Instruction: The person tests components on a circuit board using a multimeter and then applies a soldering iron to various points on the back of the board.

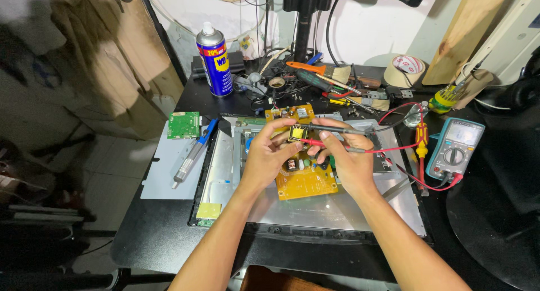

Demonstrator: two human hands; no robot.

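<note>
A yellow circuit board [304, 178] lies at the centre of the view, resting on the bare metal back panel [337, 209] of an opened flat screen that covers most of the bench [152, 235]. Both hands meet over the board's upper half. The left hand [268, 156] comes in from 7 o'clock with its fingers curled closed around the black test probe [332, 128], whose shaft lies almost level and runs off toward 3 o'clock. The right hand [344, 161] comes in from 5 o'clock and pinches the red test probe [337, 147] just below the black one, its tip pointing back toward the small yellow transformer [297, 133] on the board. Held low and close together like this, the two tips can sit steady on neighbouring points of the board.

The red and black leads loop out to 3 o'clock, where a blue-cased multimeter [454, 150] lies face up, its screen tilted toward the person so it can be read without moving the hands. A red-and-yellow screwdriver [421, 142] lies just beside it.

At 9 o'clock a small green circuit board [183, 124] and a blue-and-grey pen-shaped tool [194, 154] rest on a grey sheet [160, 181]. At 11 o'clock stands a blue and yellow spray can [214, 59], upright. At 12 o'clock sits a tangle of wires, screwdrivers and an orange-handled brush [315, 69], with a roll of tape [403, 71] toward 1 o'clock.
</note>
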